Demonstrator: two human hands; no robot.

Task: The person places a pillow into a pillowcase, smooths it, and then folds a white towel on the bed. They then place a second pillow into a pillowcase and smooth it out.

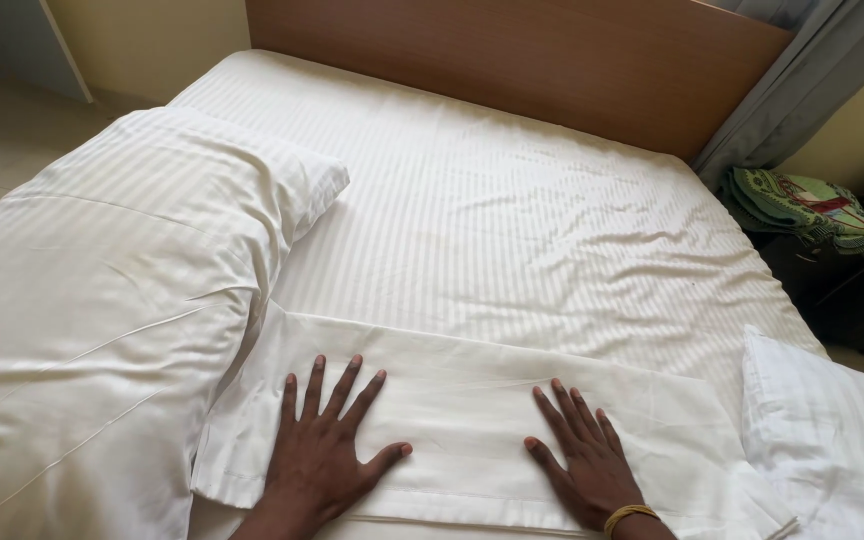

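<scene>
**Both hands pressed flat on a folded white cloth at the foot of a bed**

The left hand (327, 455) lies palm down on the folded white cloth (462, 425), fingers spread wide and pointing toward the headboard; it grips nothing. The right hand (584, 460) lies palm down on the same cloth, well apart from the left, its fingers closer together but likewise flat and holding nothing; a thin yellow bangle (629, 516) circles its wrist. The cloth is a long, flat rectangle lying crosswise on the bed (512, 200) near its lower edge; its left end touches the large white pillow (102, 300), which lies on the left side of the bed and bears faint stripes. The bed is covered with a white striped sheet, lightly wrinkled on the right; a wooden headboard (552, 60) stands behind it. A second white pillow (832, 430) shows at the lower right, just beside the cloth's right end. A grey curtain (782, 80) hangs at the upper right; beneath it a green patterned fabric (802, 205) lies folded on a dark surface.
</scene>
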